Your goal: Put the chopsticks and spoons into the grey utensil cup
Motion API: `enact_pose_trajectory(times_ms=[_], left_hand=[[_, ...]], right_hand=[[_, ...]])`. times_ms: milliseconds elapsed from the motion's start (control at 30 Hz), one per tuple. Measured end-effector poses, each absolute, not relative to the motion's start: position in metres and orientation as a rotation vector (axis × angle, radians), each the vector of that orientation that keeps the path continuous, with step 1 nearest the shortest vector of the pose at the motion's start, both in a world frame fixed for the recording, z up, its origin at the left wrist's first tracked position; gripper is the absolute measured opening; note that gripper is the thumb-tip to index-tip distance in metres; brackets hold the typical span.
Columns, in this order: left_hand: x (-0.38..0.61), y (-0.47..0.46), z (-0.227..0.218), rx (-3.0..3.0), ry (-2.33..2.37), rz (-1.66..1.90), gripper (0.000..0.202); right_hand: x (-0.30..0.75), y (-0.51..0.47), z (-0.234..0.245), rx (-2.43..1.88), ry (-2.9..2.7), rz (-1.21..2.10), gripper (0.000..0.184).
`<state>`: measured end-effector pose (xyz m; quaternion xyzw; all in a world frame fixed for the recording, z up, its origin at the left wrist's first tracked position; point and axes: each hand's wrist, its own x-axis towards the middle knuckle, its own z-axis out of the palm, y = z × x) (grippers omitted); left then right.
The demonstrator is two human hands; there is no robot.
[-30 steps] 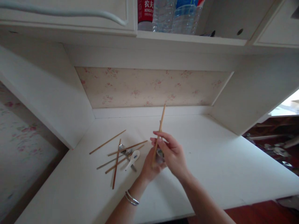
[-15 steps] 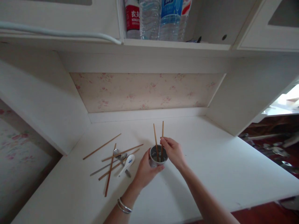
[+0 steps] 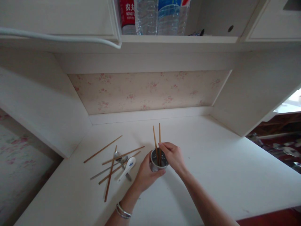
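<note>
A small metal perforated cup stands on the white desk. My left hand wraps round its near side and holds it. Two wooden chopsticks stand upright in the cup. My right hand rests at the cup's right rim, its fingertips pinched on the right-hand chopstick. Left of the cup lie several loose chopsticks, a metal spoon and a white ceramic spoon in a loose pile.
White side panels wall in the desk recess, with a floral back panel. A shelf above holds water bottles. A white cable runs along the upper left cabinet.
A second chopstick, held above the cup a second ago, now stands inside it beside the first. My right hand has sunk to the cup's rim. The camera view shifted slightly.
</note>
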<state>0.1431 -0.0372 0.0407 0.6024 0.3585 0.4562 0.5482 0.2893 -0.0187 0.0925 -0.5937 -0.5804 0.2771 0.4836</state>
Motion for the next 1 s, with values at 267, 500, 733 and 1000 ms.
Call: enact_pose_trajectory(times_ms=[267, 500, 733, 1000], left_hand=[[0.142, -0.037, 0.036, 1.376, 0.828, 1.085, 0.073], [0.140, -0.036, 0.039, 1.425, 0.794, 1.076, 0.072], [0.133, -0.032, 0.030, 1.443, 0.709, 1.015, 0.096], [0.130, -0.032, 0.019, 1.409, 0.680, 1.006, 0.103]], right_hand=[[0.291, -0.013, 0.096, -1.463, -1.546, 0.623, 0.029], [0.296, -0.013, 0.101, -1.441, -1.623, 0.451, 0.027], [0.287, -0.015, 0.089, -1.465, -1.727, 0.495, 0.033], [0.287, -0.019, 0.090, -1.466, -1.668, 0.529, 0.035]])
